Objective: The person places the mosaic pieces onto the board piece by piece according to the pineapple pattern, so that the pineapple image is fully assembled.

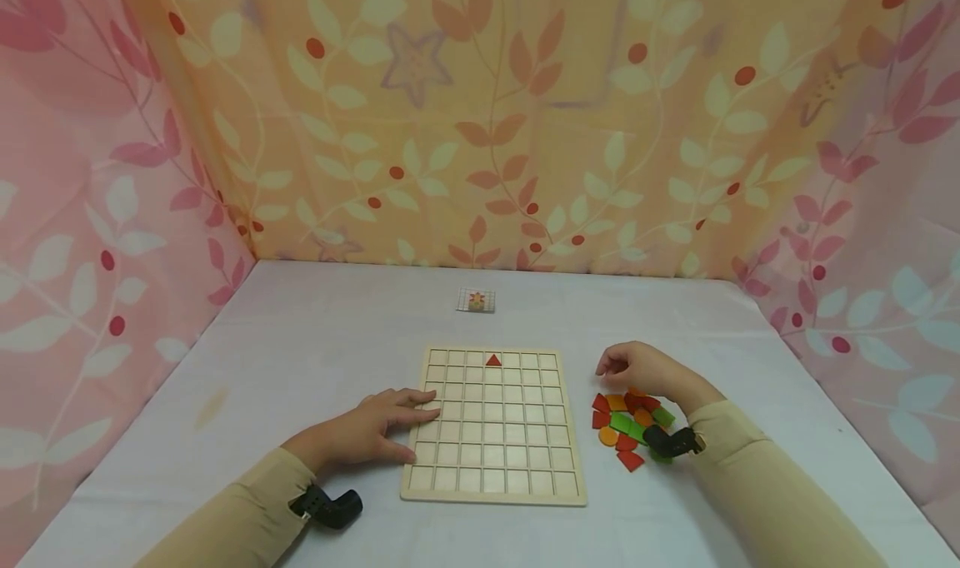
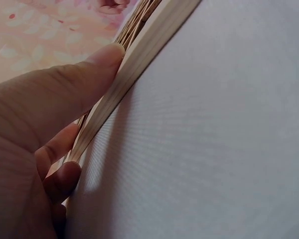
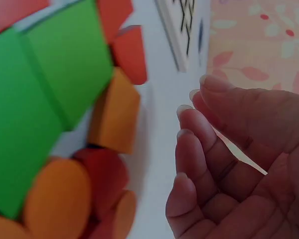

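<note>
A pale wooden board [image 1: 492, 501], divided into square cells, lies on the table with one red triangle [image 1: 493, 360] in its top row. My left hand [image 1: 367, 428] rests at the board's left edge, fingers spread over it; in the left wrist view the thumb [image 2: 79, 89] touches the wooden rim [image 2: 122, 79]. Just beyond a pile of coloured pieces [image 1: 628, 422], my right hand [image 1: 637, 368] hovers with loosely bent fingers. Up close, nothing shows between its thumb and fingers [image 3: 189, 194]. Green pieces [image 3: 70, 59], an orange disc [image 3: 57, 199] and red pieces [image 3: 129, 55] lie beside it.
A small card [image 1: 476, 301] with a coloured figure on a grid lies behind the board. Floral curtains [image 1: 487, 135] enclose the white table [image 1: 337, 326] at the back and both sides. Each sleeve carries a black wrist device [image 1: 333, 508].
</note>
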The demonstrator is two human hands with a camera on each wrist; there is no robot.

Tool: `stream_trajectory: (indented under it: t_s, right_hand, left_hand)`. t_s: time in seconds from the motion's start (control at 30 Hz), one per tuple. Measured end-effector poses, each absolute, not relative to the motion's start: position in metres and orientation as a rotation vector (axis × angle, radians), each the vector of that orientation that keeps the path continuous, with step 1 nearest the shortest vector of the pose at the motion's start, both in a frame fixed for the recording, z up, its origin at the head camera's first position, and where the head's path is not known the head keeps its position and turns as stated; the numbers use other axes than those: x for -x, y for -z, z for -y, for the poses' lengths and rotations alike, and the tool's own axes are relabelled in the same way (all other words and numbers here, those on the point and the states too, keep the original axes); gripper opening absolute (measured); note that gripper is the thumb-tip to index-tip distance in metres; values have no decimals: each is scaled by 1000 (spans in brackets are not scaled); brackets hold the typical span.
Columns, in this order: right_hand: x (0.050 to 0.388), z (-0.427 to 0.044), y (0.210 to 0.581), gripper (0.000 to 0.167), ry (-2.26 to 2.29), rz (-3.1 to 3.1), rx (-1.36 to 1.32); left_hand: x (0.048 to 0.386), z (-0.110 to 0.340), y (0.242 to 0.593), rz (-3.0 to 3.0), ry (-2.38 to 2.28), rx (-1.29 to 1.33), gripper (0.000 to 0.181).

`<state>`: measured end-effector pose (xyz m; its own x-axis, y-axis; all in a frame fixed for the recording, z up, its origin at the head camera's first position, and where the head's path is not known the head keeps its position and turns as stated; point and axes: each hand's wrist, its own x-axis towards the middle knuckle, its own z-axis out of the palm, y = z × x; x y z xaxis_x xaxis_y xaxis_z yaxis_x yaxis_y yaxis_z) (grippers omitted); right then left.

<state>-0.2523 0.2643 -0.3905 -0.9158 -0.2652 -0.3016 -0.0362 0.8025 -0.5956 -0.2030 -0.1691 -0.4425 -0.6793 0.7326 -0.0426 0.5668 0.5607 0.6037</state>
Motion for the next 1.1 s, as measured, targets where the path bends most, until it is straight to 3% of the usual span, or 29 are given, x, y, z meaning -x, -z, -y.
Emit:
stream_trajectory:
  t_s: [0.33,0.8,1.1]
  right_hand:
    - [242,-265,409,9,855,-2599,226]
    - [238,-261,405,22,836,-2568,364]
    - [237,-261,403,15,799,-2548,338]
  left_hand:
    - [203,170,445,-2503,-837,-1067,68]
    - [203,170,445,-2494,-849,-1063,68]
    - [204,170,448,-2510,-850,-1083,69]
